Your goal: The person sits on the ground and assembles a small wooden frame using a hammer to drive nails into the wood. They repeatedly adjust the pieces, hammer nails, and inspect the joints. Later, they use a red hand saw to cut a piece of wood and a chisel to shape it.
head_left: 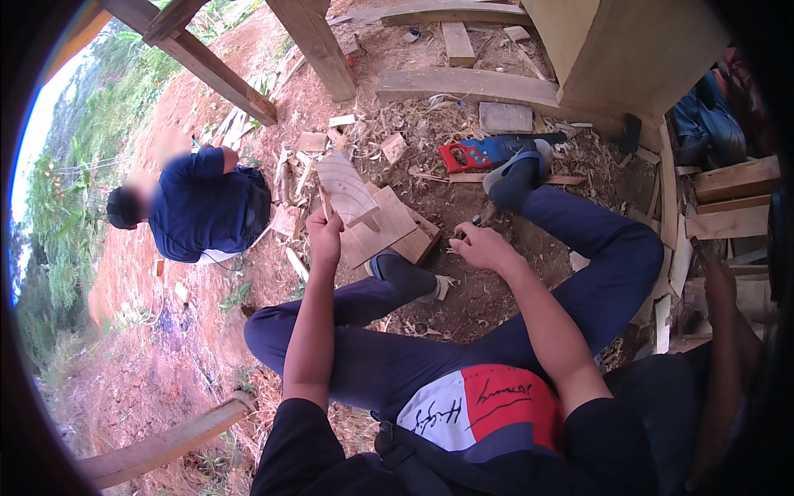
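Observation:
My left hand is closed round a narrow wooden strip that stands against a pale, grained wooden block; whether the two are joined I cannot tell. The block rests tilted over flat wooden boards on the ground, between my feet. To the right of the boards, my right hand is closed, palm down, near the ground. A small dark end pokes out by its fingers; the rest of that thing is hidden, so its kind is unclear.
A red-handled handsaw lies beyond, near my right shoe. Wood offcuts and shavings litter the dirt. A person in dark blue sits at the left. Posts and a large wooden panel stand ahead; another person's arm shows at right.

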`<move>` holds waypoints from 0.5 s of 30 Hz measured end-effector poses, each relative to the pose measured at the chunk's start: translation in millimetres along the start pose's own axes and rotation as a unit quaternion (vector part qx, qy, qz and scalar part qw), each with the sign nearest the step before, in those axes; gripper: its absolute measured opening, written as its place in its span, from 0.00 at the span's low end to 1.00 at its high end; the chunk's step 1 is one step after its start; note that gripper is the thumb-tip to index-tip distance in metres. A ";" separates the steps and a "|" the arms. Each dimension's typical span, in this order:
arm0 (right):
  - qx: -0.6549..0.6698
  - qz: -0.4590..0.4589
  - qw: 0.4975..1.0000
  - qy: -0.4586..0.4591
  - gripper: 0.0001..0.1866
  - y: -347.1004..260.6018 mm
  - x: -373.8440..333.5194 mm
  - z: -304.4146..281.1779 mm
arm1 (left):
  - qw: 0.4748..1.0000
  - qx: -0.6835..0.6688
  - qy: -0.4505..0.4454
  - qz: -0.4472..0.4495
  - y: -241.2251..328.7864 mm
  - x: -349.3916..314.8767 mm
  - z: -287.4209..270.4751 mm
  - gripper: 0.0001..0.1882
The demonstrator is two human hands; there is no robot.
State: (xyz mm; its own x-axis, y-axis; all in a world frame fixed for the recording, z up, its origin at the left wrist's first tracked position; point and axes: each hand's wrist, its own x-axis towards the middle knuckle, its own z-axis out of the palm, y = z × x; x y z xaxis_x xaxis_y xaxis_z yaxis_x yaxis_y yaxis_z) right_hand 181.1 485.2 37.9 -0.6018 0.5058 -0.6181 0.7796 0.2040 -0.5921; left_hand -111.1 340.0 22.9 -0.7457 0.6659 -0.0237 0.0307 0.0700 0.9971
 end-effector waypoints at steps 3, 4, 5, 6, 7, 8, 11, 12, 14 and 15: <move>-0.087 0.060 0.994 -0.001 0.24 13.9 9.6 -3.3 | 0.999 -0.043 -0.023 -0.012 -21.5 1.9 -4.9 0.08; -0.123 0.084 0.989 0.001 0.24 18.8 9.1 -6.7 | 0.999 -0.031 -0.028 -0.021 -28.1 2.7 2.4 0.08; -0.103 0.087 0.991 0.002 0.24 27.3 13.7 -7.7 | 0.999 -0.019 -0.035 -0.028 -31.3 3.4 9.9 0.08; -0.082 0.089 0.993 0.003 0.24 39.9 24.1 -5.3 | 0.998 -0.006 -0.043 -0.034 -34.3 3.6 17.3 0.08; -0.060 0.081 0.995 0.002 0.24 44.8 32.6 0.0 | 0.997 0.041 -0.046 -0.046 -57.8 11.0 0.0 0.08; -0.045 0.080 0.996 0.011 0.24 51.5 33.1 0.9 | 0.999 0.019 -0.006 -0.050 -55.3 12.6 11.8 0.10; -0.025 0.085 0.996 0.026 0.24 60.2 37.7 9.5 | 0.973 0.214 -0.051 -0.065 -52.0 22.5 4.2 0.14; -0.035 0.093 0.995 0.018 0.24 65.7 38.5 12.0 | 0.965 0.248 -0.057 -0.060 -45.6 23.2 7.8 0.16; -0.019 0.091 0.996 0.014 0.22 73.8 47.7 16.3 | 0.957 0.235 -0.023 -0.167 -49.0 33.9 -0.8 0.18; -0.001 0.092 0.996 0.007 0.21 76.6 52.1 16.0 | 0.956 0.227 0.009 -0.188 -55.4 36.3 -3.1 0.18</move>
State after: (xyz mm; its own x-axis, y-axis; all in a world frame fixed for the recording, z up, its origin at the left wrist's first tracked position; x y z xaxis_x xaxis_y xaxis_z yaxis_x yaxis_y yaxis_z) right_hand 206.7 513.7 -47.9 -0.4465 0.5462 -0.7087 0.8768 0.1090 -0.4683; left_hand -141.9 358.0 -33.0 -0.7722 0.5178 -0.3682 0.0410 0.6189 0.7844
